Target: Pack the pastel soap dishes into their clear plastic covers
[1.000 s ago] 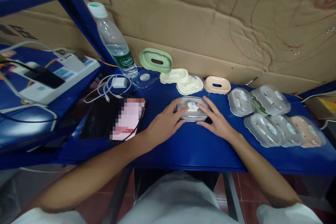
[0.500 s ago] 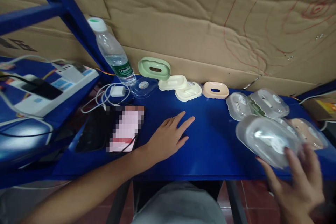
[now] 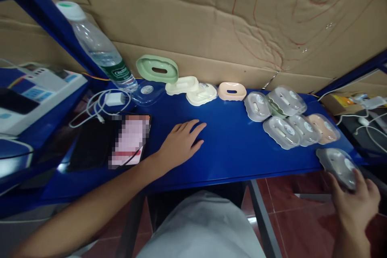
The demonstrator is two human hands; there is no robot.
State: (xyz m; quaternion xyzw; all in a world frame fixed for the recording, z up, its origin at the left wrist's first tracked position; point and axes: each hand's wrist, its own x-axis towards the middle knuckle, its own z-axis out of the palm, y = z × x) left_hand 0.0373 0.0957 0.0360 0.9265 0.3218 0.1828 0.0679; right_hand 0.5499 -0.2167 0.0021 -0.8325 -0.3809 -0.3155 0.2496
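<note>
On the blue table [image 3: 229, 153] my left hand [image 3: 179, 146] lies flat, holding nothing, its fingers spread. At the far right, my right hand [image 3: 353, 198] grips a grey soap dish [image 3: 336, 164] with a clear lid, near the table's front corner. Close to it lie several lidded soap dishes: grey ones [image 3: 281, 132] and a peach one [image 3: 324, 130]. Along the cardboard stand an uncovered peach soap dish [image 3: 232, 97], a cream one [image 3: 182, 85], another cream dish [image 3: 201, 95], and a green one [image 3: 157, 68] leaning up. A loose clear lid [image 3: 147, 96] lies below the green dish.
A water bottle [image 3: 104, 54] stands at the back left beside a white charger [image 3: 115, 98] with a coiled cable. A phone [image 3: 130, 141] lies left of my left hand. The cardboard wall [image 3: 169, 16] closes off the back. A power strip [image 3: 42, 96] is far left.
My right hand has carried the lidded soap dish from above the right-hand group to the right, beyond the group. My left hand has stayed on the table. The view has turned right.
</note>
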